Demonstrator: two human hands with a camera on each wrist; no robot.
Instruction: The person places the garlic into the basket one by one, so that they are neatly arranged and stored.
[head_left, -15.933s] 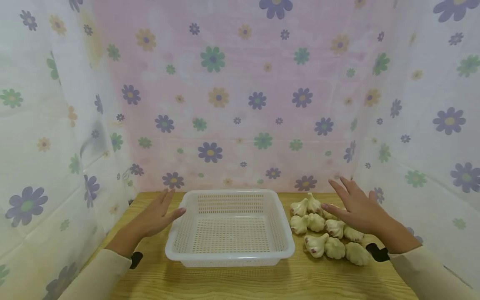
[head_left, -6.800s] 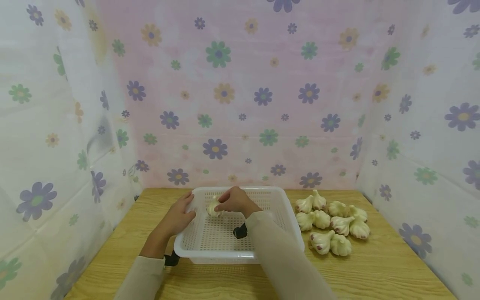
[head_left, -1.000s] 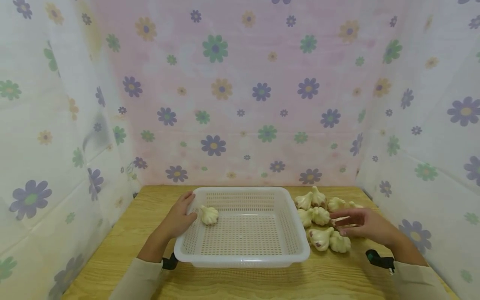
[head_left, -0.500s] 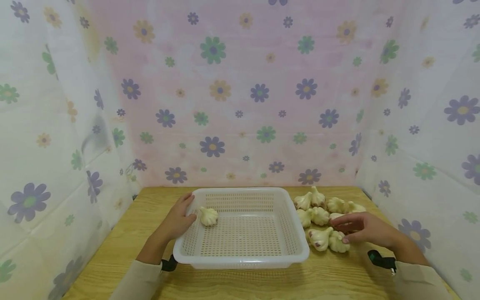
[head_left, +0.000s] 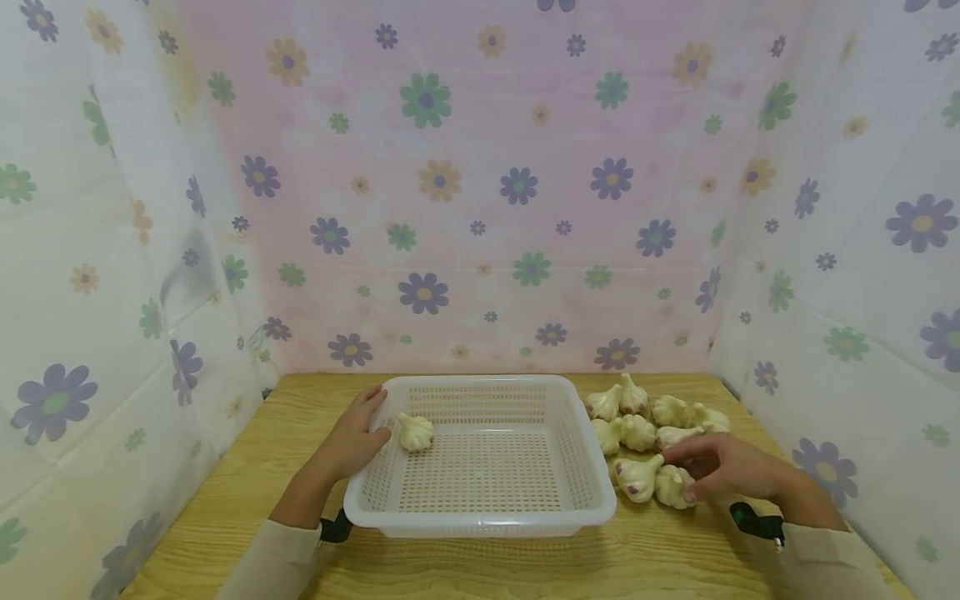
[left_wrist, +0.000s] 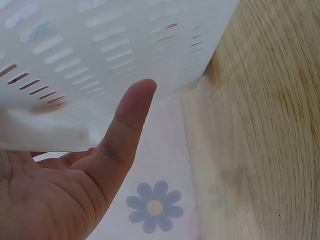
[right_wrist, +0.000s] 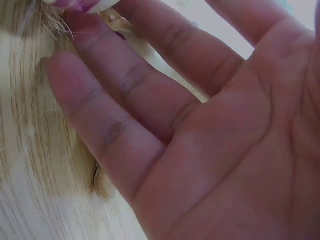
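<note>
A white plastic basket (head_left: 480,523) with slotted walls stands on the wooden table, one garlic bulb (head_left: 416,433) inside near its left wall. My left hand (head_left: 352,442) holds the basket's left rim, thumb over the edge; the left wrist view shows the thumb (left_wrist: 132,115) along the slotted wall. At the right, my right hand (head_left: 738,471) reaches over the loose garlic, its fingers loosely bent around the near-right garlic bulb (head_left: 671,485) with the thumb tip at its side. The right wrist view shows the palm, spread fingers and a root-tufted bulb (right_wrist: 80,4) by the fingertips.
Several more garlic bulbs (head_left: 633,433) lie close together right of the basket, one bulb (head_left: 639,477) beside the one at my right hand. Flower-patterned cloth (head_left: 480,208) encloses the table (head_left: 450,571) at the back and both sides.
Earlier my right hand set one garlic bulb in the basket, then went back to the pile. In the last second it has shifted toward the near bulb; the left hand stays on the rim.
</note>
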